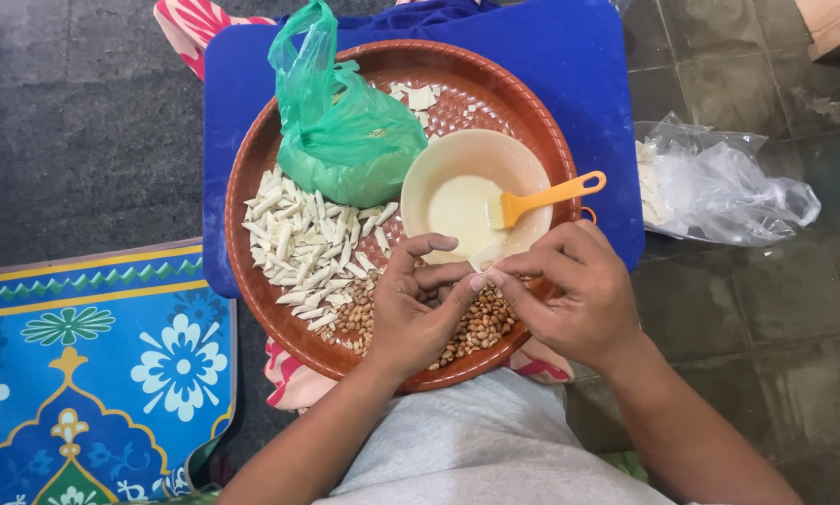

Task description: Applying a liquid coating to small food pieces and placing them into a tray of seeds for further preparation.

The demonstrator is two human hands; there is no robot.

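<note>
Closest to the camera, the left hand (410, 313) and the right hand (579, 290) meet over the near side of a round brown tray (251, 168). The fingers (457, 279) of both hands pinch one small pale wrapper piece (486, 254) between them, so both hands are closed on it. It sits at about 5 o'clock on the tray, just at the near rim of the bowl.

Right under the hands lies a heap of peanuts (481, 327). At 8 o'clock is a pile of little rolled white pieces (303, 243).

Farther away, near the middle, stands a cream bowl (443, 164) of pale liquid, with an orange brush (546, 198) resting in it. At 11 o'clock sits a green plastic bag (345, 140). The tray rests on a blue board (588, 65). Off to 3 o'clock, on the floor, is a clear bag (728, 182).

The piece looks thin, so a hard pull could tear it. A nut could slip out and roll off. The right hand is close to the brush handle, and a bump could tip the bowl and spill it.
</note>
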